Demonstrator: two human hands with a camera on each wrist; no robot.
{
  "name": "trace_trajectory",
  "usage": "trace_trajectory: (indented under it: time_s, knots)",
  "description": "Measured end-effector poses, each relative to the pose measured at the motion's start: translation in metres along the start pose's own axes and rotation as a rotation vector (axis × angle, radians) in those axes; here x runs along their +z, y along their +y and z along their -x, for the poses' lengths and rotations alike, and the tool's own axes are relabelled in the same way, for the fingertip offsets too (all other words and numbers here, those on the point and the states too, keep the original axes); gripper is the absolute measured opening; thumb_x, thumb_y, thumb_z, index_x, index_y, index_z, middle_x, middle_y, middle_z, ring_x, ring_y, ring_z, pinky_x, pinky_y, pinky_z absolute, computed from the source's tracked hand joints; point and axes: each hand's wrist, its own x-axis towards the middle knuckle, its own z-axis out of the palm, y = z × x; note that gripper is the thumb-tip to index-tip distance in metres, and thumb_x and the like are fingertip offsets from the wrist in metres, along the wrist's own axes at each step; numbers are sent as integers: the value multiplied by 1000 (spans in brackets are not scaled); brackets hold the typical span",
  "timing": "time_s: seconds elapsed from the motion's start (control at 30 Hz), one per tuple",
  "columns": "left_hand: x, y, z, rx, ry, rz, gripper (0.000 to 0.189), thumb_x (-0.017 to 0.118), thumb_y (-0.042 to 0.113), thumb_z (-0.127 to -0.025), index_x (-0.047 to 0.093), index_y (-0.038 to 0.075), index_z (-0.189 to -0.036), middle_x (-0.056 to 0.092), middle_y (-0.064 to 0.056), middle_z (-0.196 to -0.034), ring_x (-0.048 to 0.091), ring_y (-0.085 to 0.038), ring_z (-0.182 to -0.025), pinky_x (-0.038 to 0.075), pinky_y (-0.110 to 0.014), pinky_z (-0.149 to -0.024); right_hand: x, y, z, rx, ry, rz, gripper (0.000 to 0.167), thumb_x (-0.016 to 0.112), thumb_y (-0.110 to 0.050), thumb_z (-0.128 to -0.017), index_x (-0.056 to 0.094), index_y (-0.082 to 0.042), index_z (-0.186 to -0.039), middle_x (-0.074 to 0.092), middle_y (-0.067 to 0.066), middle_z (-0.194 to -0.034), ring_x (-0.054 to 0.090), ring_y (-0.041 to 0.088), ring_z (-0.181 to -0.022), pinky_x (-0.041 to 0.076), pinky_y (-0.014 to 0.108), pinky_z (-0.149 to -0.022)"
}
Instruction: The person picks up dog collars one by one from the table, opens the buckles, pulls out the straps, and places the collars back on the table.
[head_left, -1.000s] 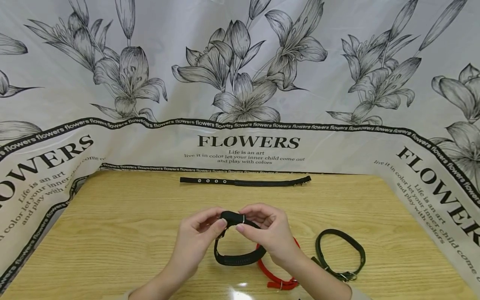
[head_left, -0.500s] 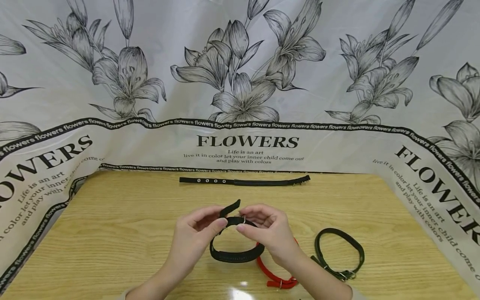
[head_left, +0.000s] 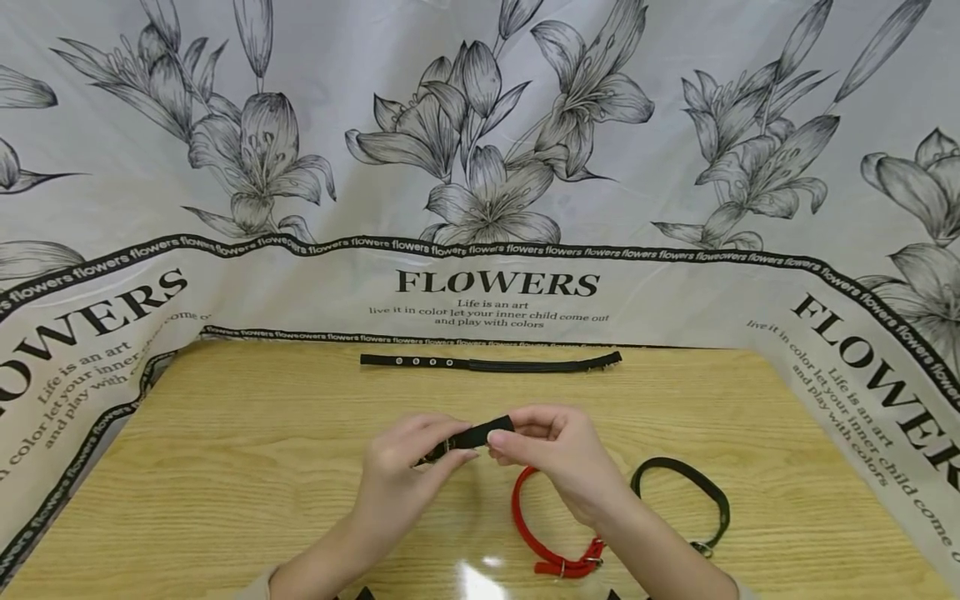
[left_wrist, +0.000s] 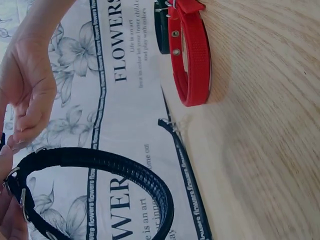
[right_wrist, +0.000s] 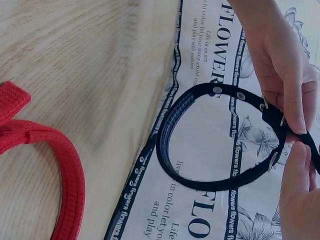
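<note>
Your left hand (head_left: 408, 460) grips the black collar (head_left: 468, 437) close to its metal fittings (left_wrist: 23, 200), and your right hand (head_left: 561, 448) pinches the end of the strap (head_left: 501, 427) between thumb and fingers, so both hands are grasping the one collar. It is held up over the middle of the bench (head_left: 262, 467); from the head you see little more than the strap, but both wrist views show the rest curving round in a loop. Near the front edge, right of the middle, lies the red collar (head_left: 540, 549), with a dark collar (head_left: 725, 510) beyond your right forearm towards the right front corner; your arm hides whether those two touch. A straight black collar (head_left: 517, 366) lies along the far edge. You seem to be partway through fastening, working the strap end through the fittings, though your fingers cover just how far it is threaded. The next move probably calls for a steady left grip while your right hand draws the end through flat, without twisting it
</note>
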Motion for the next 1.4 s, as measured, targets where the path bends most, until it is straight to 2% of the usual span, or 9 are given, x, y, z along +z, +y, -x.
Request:
trace_trajectory:
  time_s: [0.17,0.33,0.47,0.57,0.7,0.93,1.1,1.4]
  knots:
    - [3,-2,0,30,-11,9,27,78,-2,-69,70,0,-95,68,-9,-87,64,-18,-78,53,-18,-72,3,1,-1,25,23,-12,9,69,-3,-81,64,-1,-90,66,4,-80,64,13,-71,55,29,-72]
    - [3,-3,1,30,-30,-1,26,78,3,-71,70,0,-96,68,-8,-88,65,-18,-78,53,-20,-74,5,2,-2,1,35,-7,7,67,-2,-83,62,0,-87,66,5,-80,65,14,-73,55,28,-73]
    - [0,-4,4,-5,-54,-25,25,78,6,-72,70,1,-96,68,-7,-89,65,-18,-80,52,-20,-76,5,3,-3,0,32,-21,6,65,-2,-84,60,0,-85,68,6,-80,67,15,-75,55,29,-74]
    - [-2,-4,5,-53,-78,-31,26,79,8,-72,70,4,-96,69,-4,-90,65,-16,-82,52,-20,-77,4,3,-3,10,26,-20,7,66,-4,-85,59,-2,-84,68,4,-80,67,15,-75,55,29,-74]
    - [-3,-3,5,-108,-100,-13,27,80,8,-71,71,7,-97,69,0,-91,65,-13,-83,52,-21,-75,2,2,-2,8,12,-13,7,65,-5,-85,59,-5,-83,69,2,-78,67,13,-74,55,29,-74]
    - [-3,2,3,-142,-107,35,27,80,5,-71,71,6,-97,70,-2,-91,66,-14,-82,54,-25,-72,0,-1,0,-8,-7,-28,9,63,-2,-85,58,-7,-81,69,2,-77,66,12,-73,55,28,-74]
    - [-5,5,2,-203,-123,55,25,79,8,-73,72,8,-97,70,-1,-91,65,-12,-81,54,-24,-67,-2,0,1,-22,-20,-55,8,64,-3,-86,57,-7,-82,69,2,-78,66,12,-74,55,26,-74]
    - [-7,6,3,-198,-119,63,25,79,6,-72,72,8,-96,69,0,-89,63,-10,-76,53,-22,-64,-6,-2,4,-56,-47,-91,7,64,-3,-86,58,-6,-83,69,3,-81,67,13,-75,55,26,-74]
